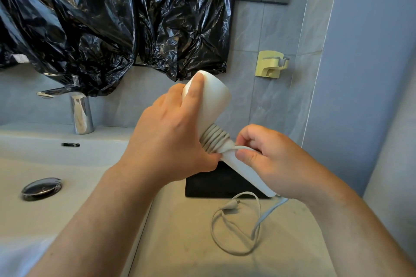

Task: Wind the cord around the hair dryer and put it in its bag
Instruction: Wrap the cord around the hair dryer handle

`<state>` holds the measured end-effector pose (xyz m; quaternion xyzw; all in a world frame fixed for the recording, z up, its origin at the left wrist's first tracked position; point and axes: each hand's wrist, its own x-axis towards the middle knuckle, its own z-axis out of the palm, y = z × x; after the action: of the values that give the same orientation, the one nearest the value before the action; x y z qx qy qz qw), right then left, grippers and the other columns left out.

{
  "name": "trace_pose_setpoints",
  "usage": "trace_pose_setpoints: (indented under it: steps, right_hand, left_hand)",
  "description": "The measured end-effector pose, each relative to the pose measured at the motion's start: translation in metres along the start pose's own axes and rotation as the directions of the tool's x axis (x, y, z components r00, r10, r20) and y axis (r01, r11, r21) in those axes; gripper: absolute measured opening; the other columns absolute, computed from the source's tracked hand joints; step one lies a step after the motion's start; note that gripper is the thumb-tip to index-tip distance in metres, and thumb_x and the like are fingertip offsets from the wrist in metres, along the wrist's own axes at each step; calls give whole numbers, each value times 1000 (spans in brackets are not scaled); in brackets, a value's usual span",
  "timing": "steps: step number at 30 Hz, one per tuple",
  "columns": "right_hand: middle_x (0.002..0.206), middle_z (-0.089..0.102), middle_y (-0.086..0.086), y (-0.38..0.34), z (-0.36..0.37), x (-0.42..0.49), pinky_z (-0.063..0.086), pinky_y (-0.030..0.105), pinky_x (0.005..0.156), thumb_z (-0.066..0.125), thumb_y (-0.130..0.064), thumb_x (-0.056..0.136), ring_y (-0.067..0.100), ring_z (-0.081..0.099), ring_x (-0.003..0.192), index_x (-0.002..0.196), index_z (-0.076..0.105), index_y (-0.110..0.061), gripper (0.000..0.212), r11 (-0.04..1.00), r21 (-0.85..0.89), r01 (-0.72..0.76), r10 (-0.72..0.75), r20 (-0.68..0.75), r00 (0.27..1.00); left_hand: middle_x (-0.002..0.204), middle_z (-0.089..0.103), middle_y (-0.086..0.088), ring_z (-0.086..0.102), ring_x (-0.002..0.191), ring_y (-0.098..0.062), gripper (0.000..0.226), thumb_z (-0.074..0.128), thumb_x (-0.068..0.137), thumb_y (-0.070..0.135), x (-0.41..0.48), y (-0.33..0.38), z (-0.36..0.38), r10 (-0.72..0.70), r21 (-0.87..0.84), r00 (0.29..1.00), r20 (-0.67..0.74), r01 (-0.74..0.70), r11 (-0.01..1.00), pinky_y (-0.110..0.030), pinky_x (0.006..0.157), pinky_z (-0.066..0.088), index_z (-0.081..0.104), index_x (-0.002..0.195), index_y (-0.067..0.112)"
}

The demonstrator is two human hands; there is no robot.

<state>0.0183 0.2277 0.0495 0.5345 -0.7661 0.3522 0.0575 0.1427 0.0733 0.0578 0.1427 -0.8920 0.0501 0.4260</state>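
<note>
White hair dryer [212,101]: several cord [214,139] turns wound, loose loop on table [180,245] pending; left grip [166,139] clasps dryer, right grip [276,161] pinches cord; bag [213,184] unused.

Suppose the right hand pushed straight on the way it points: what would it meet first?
Probably the left hand, whose thumb lies just ahead. The right hand pinches the cord against the hair dryer handle, pointing left. Depth is unclear, so the wound coils might come first.
</note>
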Motion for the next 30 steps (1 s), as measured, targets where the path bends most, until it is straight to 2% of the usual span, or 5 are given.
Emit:
trace_pose_setpoints:
  steps: [9, 15, 20, 25, 30]
  right_hand:
    - [61, 60, 7, -4, 4, 2, 34, 20, 47, 68, -31, 84, 8, 42, 50, 75, 59, -23, 15, 980, 197, 20, 16, -179, 984]
    - [61, 67, 0, -3, -5, -1, 47, 31, 57, 67, -13, 86, 10, 58, 58, 72, 66, -24, 18, 929, 370, -14, 37, -54, 998]
    - [62, 68, 2, -3, -12, -2, 52, 18, 55, 64, 1, 79, 8, 64, 58, 73, 68, -13, 15, 785, 618, -47, 35, 32, 999]
    - [57, 66, 2, -3, -13, -4, 49, 21, 45, 64, -22, 69, 11, 58, 48, 72, 67, -12, 11, 770, 628, -111, 74, 84, 994]
    - [60, 65, 1, -4, -11, -1, 49, 19, 47, 60, -13, 85, 9, 58, 50, 75, 66, -11, 12, 749, 655, -103, 83, 61, 995]
  left_hand:
    - [143, 40, 3, 43, 120, -22, 129, 63, 48, 75, -2, -2, -1, 11, -130, 1000, -27, -14, 991, -33, 83, 36, 12, 154, 23]
    - [150, 37, 11, 35, 131, -8, 135, 64, 41, 80, 2, -7, -2, 19, -256, 994, -104, -45, 966, -21, 97, 28, 19, 154, 21]
    - [134, 25, 42, 24, 121, 27, 140, 75, 32, 76, 1, -13, -3, -20, -468, 995, -94, -27, 883, 7, 96, 15, 21, 154, 31]
    - [131, 43, 29, 39, 123, 8, 137, 78, 28, 73, 1, -11, 1, 30, -518, 999, -26, -40, 854, 1, 95, 27, 31, 150, 31]
    - [123, 35, 41, 34, 114, 24, 136, 77, 28, 72, 2, -13, 2, -9, -550, 997, -77, -35, 834, 6, 91, 24, 31, 150, 31]
